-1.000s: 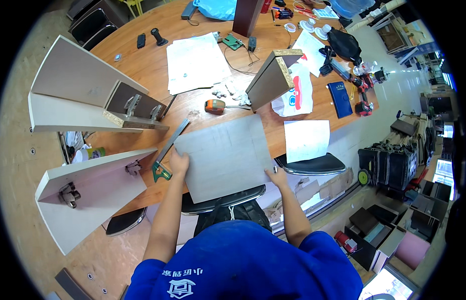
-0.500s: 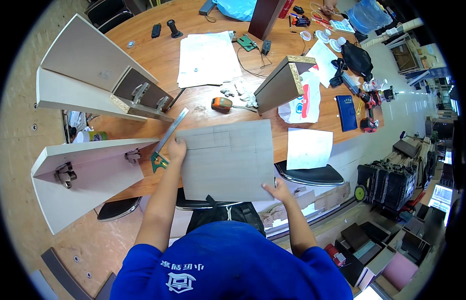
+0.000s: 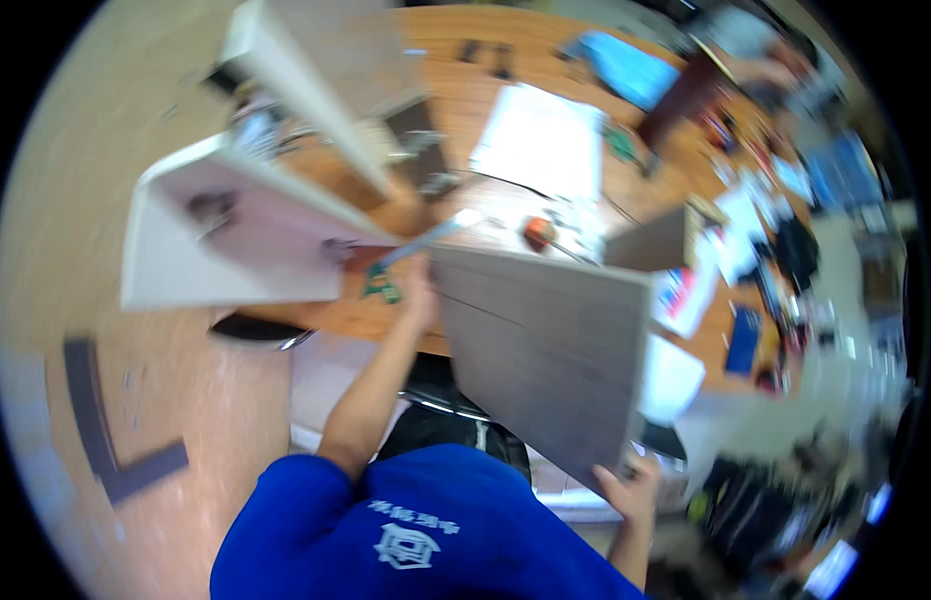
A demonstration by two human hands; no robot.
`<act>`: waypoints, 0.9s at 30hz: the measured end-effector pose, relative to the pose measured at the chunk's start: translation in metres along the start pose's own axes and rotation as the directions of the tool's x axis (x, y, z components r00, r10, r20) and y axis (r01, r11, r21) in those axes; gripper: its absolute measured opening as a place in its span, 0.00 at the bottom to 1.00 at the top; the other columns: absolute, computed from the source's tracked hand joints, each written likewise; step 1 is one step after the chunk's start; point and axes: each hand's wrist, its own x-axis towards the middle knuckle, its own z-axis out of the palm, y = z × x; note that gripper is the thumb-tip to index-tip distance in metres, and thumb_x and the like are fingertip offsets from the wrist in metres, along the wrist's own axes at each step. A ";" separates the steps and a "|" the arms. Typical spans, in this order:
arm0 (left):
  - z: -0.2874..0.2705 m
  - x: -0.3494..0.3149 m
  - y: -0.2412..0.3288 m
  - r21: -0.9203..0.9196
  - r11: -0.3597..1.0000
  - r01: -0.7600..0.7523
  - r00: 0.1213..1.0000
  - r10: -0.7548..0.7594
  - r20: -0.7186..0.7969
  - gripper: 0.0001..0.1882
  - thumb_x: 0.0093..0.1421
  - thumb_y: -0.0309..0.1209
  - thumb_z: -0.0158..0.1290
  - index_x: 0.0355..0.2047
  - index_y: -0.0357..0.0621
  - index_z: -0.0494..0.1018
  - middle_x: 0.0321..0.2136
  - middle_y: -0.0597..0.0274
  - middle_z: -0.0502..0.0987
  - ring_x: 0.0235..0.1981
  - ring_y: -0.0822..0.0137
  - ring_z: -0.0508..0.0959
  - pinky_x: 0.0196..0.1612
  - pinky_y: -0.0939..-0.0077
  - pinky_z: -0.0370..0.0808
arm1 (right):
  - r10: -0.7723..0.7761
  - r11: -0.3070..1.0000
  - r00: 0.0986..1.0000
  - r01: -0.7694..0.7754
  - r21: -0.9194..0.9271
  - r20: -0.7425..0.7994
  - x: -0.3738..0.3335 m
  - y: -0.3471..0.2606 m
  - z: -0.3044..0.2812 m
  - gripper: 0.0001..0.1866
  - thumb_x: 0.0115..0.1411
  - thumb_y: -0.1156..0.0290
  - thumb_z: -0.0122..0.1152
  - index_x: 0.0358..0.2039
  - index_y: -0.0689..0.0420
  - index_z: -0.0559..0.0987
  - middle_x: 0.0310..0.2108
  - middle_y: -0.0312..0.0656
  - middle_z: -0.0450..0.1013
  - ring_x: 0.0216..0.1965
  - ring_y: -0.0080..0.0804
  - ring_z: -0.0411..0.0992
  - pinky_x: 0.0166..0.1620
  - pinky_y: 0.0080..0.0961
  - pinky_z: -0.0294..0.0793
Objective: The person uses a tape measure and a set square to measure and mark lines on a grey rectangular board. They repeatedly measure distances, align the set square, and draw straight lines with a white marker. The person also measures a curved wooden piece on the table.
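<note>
- A large flat rectangular board, grey-brown with a fine straight wood grain and a matt face, is held tilted above the near edge of a round wooden worktop.
- The board's upper left corner is gripped by the left hand, with the fingers closed around the edge.
- The board's lower corner is gripped from beneath by the right hand, the fingers curled onto its edge.
- Both forearms are bare and come out of a blue short-sleeved shirt at the lower edge of the view.
- A long thin metal ruler is seen just beside the left hand; whether it is touched cannot be told through the blur.
- A small green object lies just left of the left hand.
- Pale flat furniture panels with smooth cream faces and dark metal fittings lie on the left of the worktop.
- White paper sheets lie flat further back on the worktop.
- A small orange round object sits just beyond the board's top edge.
- The whole view is smeared by motion, so fine detail is lost.
</note>
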 end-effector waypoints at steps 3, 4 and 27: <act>0.039 -0.076 0.042 -0.309 0.875 0.374 0.923 -0.318 0.218 0.43 0.71 0.63 0.28 0.74 0.48 0.41 0.74 0.59 0.44 0.73 0.60 0.48 0.73 0.56 0.49 | -0.259 0.942 0.949 0.207 -0.263 -0.178 -0.016 0.057 -0.041 0.19 0.52 0.67 0.70 0.42 0.63 0.80 0.36 0.49 0.80 0.36 0.39 0.77 0.41 0.35 0.76; 0.027 -0.096 0.040 -0.381 0.824 0.420 0.846 -0.203 0.494 0.40 0.71 0.62 0.29 0.75 0.55 0.39 0.75 0.62 0.41 0.73 0.60 0.46 0.72 0.56 0.52 | -0.360 0.871 0.930 0.305 -0.386 -0.078 0.004 0.062 -0.052 0.21 0.60 0.67 0.68 0.50 0.64 0.76 0.35 0.48 0.78 0.32 0.39 0.75 0.37 0.32 0.78; -0.660 -0.484 0.117 0.004 0.921 -0.388 0.428 0.184 -0.885 0.24 0.63 0.46 0.62 0.43 0.33 0.76 0.37 0.58 0.80 0.39 0.68 0.77 0.44 0.70 0.75 | -0.666 0.739 0.385 0.458 0.494 0.639 0.072 -0.278 0.568 0.16 0.60 0.70 0.68 0.45 0.65 0.79 0.37 0.36 0.79 0.38 0.23 0.74 0.44 0.23 0.74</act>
